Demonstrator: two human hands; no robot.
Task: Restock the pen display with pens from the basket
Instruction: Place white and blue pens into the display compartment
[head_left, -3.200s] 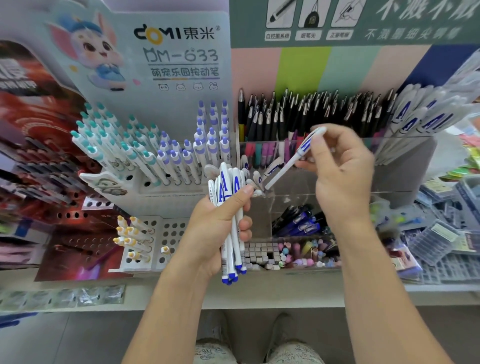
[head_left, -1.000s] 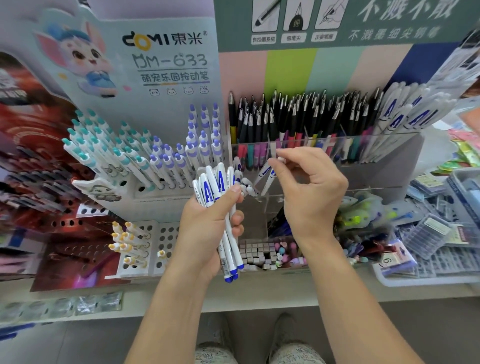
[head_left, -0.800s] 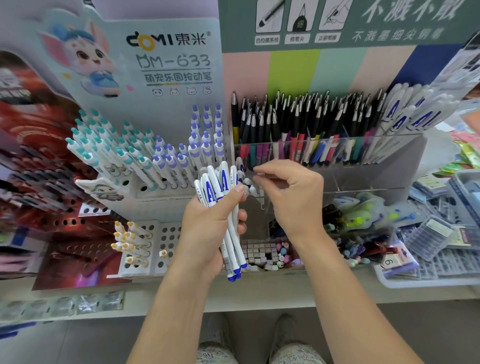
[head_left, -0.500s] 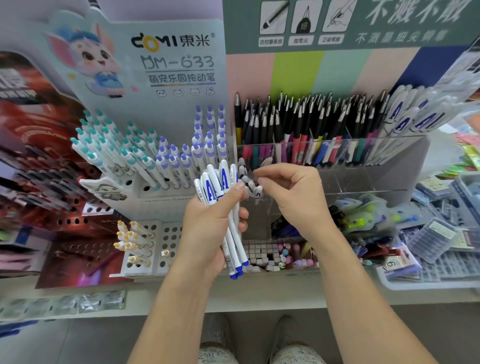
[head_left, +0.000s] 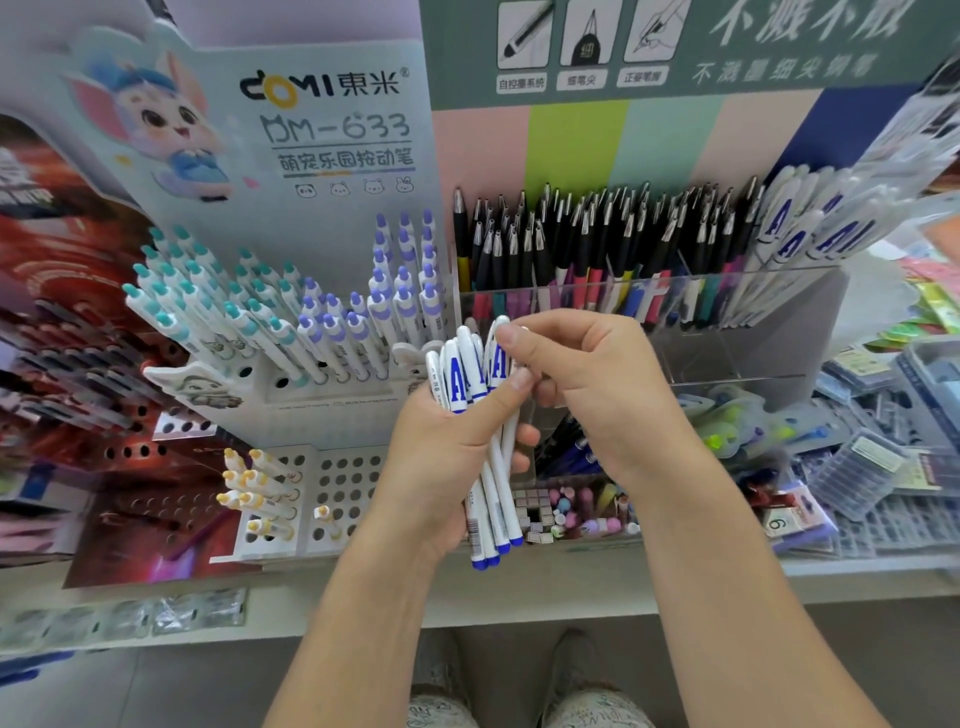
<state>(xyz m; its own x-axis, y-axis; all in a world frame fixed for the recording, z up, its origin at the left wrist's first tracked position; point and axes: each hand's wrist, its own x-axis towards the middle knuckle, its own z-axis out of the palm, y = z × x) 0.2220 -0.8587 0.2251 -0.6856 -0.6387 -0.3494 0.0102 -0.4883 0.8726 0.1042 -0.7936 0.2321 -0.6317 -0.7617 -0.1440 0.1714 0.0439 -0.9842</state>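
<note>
My left hand (head_left: 447, 462) grips a bundle of white pens with blue clips (head_left: 493, 499), tips pointing down, in front of the shelf. My right hand (head_left: 592, 395) reaches across to the bundle's top and pinches the cap end of one pen (head_left: 500, 343) between thumb and forefinger. Behind stands the clear acrylic pen display (head_left: 779, 301), full of black pens; matching white and blue pens (head_left: 800, 228) lean in its right end. The basket is not in view.
A white DOMI rack (head_left: 332, 374) with teal and purple click pens stands to the left, with a holed rack of yellow-topped pens (head_left: 260, 493) below. Small erasers (head_left: 566, 514) fill a clear box under my hands. Packaged refills (head_left: 883, 467) lie at the right.
My right hand set a single pen down in the low clear compartment, then came back left to the bundle and now pinches the top of another pen. The left hand stayed put.
</note>
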